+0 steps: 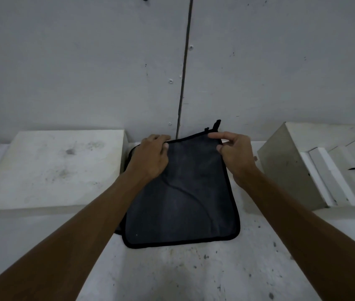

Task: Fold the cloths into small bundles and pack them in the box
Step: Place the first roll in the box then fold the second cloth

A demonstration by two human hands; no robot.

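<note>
cloth: dark cloth (183,192) flat on table (172,274), centre, far edge at 12 o'clock
left hand (150,157): pinches far-left corner
right hand (230,148): pinches far-right corner
box (302,166): 3 o'clock, open
tip: bring both corners level toward 6 o'clock, match edges

No legible text, label, brand, number or sign anywhere in the head view.
</note>
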